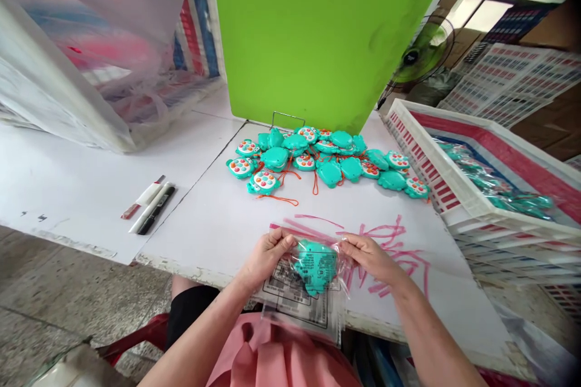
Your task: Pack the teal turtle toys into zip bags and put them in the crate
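Note:
A clear plastic bag with a teal toy [315, 266] inside is held at the table's front edge. My left hand [274, 249] pinches the bag's upper left corner, and my right hand [365, 254] pinches its upper right side. Under it lie printed clear bags [302, 316], partly over the table edge. Beyond my hands, several teal animal-shaped toys [275, 158] with coloured buttons and orange cords form a loose pile on the white table [204, 217].
A green board [318, 30] stands behind the pile. At the right, a white crate [512, 208] holds bagged teal toys. Pens [157, 210] lie on the left. A plastic-lined container [122, 133] stands at the back left, and a fan [420, 54] at the back right.

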Action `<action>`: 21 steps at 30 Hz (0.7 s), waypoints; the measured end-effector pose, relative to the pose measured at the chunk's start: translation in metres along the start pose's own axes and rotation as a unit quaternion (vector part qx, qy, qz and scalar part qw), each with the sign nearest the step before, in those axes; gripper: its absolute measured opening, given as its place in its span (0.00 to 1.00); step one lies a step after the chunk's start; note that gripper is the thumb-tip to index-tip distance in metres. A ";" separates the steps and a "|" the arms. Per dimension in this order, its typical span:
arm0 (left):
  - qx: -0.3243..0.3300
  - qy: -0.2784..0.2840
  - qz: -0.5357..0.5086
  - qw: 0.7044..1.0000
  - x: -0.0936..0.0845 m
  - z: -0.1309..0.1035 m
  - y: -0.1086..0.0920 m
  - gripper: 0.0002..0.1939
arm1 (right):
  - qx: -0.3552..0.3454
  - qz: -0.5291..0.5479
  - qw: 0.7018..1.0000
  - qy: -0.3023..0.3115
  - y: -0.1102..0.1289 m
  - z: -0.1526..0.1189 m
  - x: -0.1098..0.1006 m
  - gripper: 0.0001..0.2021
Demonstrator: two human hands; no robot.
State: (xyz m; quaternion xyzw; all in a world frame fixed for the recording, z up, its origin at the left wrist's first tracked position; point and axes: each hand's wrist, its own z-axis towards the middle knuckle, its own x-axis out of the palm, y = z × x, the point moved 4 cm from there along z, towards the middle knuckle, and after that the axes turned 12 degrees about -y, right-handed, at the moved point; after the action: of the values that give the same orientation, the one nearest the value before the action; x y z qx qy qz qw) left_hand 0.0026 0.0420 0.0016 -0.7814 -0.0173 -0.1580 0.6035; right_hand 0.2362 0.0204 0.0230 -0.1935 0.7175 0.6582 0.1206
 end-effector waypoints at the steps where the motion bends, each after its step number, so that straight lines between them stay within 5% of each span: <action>1: 0.001 0.008 0.000 1.000 0.001 0.001 0.000 0.20 | 0.007 0.013 1.000 -0.004 0.000 0.000 -0.009 0.21; 4: -0.005 0.019 -0.002 1.000 0.003 0.002 0.002 0.21 | 0.018 0.011 0.997 -0.070 -0.004 0.001 -0.058 0.19; 6: -0.012 0.020 -0.003 1.000 0.003 0.003 0.004 0.22 | -0.006 0.013 0.970 -0.241 -0.005 0.002 -0.108 0.15; 7: -0.012 0.022 0.001 1.000 0.003 0.004 0.005 0.22 | -0.038 0.032 0.928 -0.370 -0.004 -0.001 -0.136 0.12; 9: -0.008 0.027 0.011 1.000 0.003 0.005 0.008 0.21 | -0.127 0.089 0.793 -0.589 -0.001 -0.010 -0.179 0.10; 10: -0.007 0.028 0.015 0.999 0.002 0.005 0.010 0.21 | -0.165 0.108 0.738 -0.645 0.000 -0.011 -0.190 0.11; 11: -0.007 0.028 0.017 0.999 0.002 0.006 0.011 0.21 | -0.188 0.114 0.716 -0.663 0.001 -0.008 -0.195 0.15; 13: -0.010 0.027 0.017 0.999 0.002 0.007 0.014 0.21 | -0.187 0.078 0.753 -0.626 0.003 0.012 -0.188 0.19; 17: -0.013 0.020 0.009 1.000 0.003 0.005 0.013 0.20 | -0.126 -0.041 0.875 -0.466 0.000 0.081 -0.136 0.22; 21: -0.005 0.014 0.006 1.000 0.003 0.004 0.010 0.19 | -0.085 -0.103 0.916 -0.379 0.002 0.156 -0.097 0.27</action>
State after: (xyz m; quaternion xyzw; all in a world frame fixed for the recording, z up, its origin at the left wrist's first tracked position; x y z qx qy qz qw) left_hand 0.0089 0.0420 -0.0077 -0.7825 -0.0029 -0.1652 0.6004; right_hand 0.3094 0.1866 0.0497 -0.0120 0.5355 0.7246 0.4337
